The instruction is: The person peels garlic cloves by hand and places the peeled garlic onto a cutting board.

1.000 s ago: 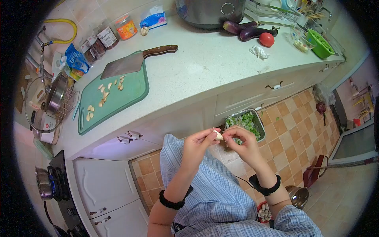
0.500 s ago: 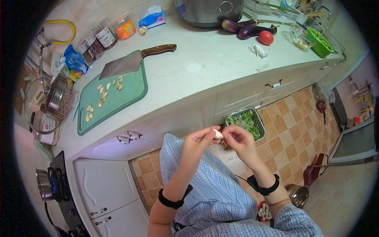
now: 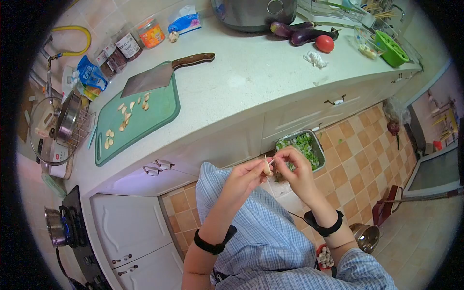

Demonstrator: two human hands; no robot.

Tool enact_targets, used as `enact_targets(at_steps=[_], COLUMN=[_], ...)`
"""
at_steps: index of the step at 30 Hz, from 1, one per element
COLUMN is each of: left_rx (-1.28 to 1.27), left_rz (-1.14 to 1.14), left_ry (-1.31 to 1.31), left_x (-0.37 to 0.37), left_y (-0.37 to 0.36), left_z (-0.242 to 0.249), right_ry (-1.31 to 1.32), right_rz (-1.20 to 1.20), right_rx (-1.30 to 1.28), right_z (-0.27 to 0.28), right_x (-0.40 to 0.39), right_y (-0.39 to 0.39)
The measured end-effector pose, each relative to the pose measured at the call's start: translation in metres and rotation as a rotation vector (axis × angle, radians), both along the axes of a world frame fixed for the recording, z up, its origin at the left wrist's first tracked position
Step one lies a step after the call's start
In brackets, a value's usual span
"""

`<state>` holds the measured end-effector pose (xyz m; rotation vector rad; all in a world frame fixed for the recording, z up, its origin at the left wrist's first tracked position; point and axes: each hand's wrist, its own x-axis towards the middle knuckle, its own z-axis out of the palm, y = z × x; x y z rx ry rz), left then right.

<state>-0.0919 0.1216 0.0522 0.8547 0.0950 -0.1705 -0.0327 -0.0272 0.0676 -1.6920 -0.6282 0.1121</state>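
A pale garlic clove (image 3: 267,169) is pinched between the thumb and fingers of my left hand (image 3: 246,178). My right hand (image 3: 296,169) is close beside it, thumb and forefinger closed on a thin strip of garlic skin at the clove's upper end. Below and behind my hands, a metal-rimmed bin (image 3: 319,153) on the floor holds chopped greens and scraps. On the counter at left, several peeled garlic cloves (image 3: 126,115) lie on a green cutting board (image 3: 162,108). A cleaver (image 3: 150,79) with a wooden handle rests across the board's far edge.
Eggplants (image 3: 309,36), a tomato (image 3: 325,44), crumpled tissue (image 3: 315,59) and a green basket (image 3: 392,50) are on the counter (image 3: 232,92). A pot (image 3: 55,226) sits over a blue flame at left. Near my right elbow are a red container of garlic (image 3: 325,257) and a metal pot (image 3: 365,237).
The clove has turned more upright in my left hand. My right hand has risen slightly, with its fingertips now pinching at the skin near the clove's top.
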Motion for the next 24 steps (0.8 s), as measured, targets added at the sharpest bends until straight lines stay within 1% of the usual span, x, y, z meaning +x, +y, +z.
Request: enact_targets(at_steps=[6,9,11,12,14,15,17,18,20,21,22,23,24], left_rx=[-0.13,-0.162,-0.17,-0.177,-0.184,-0.143,-0.103,-0.062,-0.022,0.057,0.136,0.136,0.388], left_rz=[-0.067,-0.074,-0.08,-0.095,-0.111,-0.087,-0.063,-0.061,-0.055,-0.028,-0.002,0.0,0.099], left_ry=[0.092,0.143,0.157,0.131,0.106,0.099,0.091,0.085,0.077,0.088,0.1,0.1,0.036], left_x=[-0.001,-0.001,-0.001,-0.001,-0.002,-0.003,-0.003,-0.002,-0.003,-0.004,-0.005,-0.006,-0.006], left_y=[-0.001,0.0,0.001,0.002,0.001,0.0,-0.002,-0.002,-0.001,0.0,0.001,0.0,-0.002], left_z=[0.001,0.0,-0.002,-0.005,-0.006,-0.005,-0.005,-0.005,-0.006,-0.008,-0.009,-0.01,-0.009], right_ry=[-0.103,-0.059,0.136,0.136,0.138,0.138,0.142,0.141,0.456,0.456,0.424,0.392,0.392], right_rz=[-0.045,-0.038,0.038,0.037,0.114,0.113,0.19,0.191,0.238,0.241,0.167,0.093,0.093], right_rx=[-0.081,-0.05,0.103,0.103,0.095,0.094,-0.042,-0.043,0.209,0.208,0.184,0.16,0.16], right_z=[-0.001,-0.004,-0.01,-0.007,0.001,0.001,0.0,-0.003,-0.014,-0.017,-0.02,-0.021,-0.02], right_x=[0.006,0.008,0.01,0.009,0.008,0.008,0.008,0.009,0.01,0.01,0.009,0.009,0.008], right_y=[-0.004,-0.006,-0.008,-0.008,-0.008,-0.009,-0.009,-0.009,-0.007,-0.006,-0.005,-0.005,-0.005])
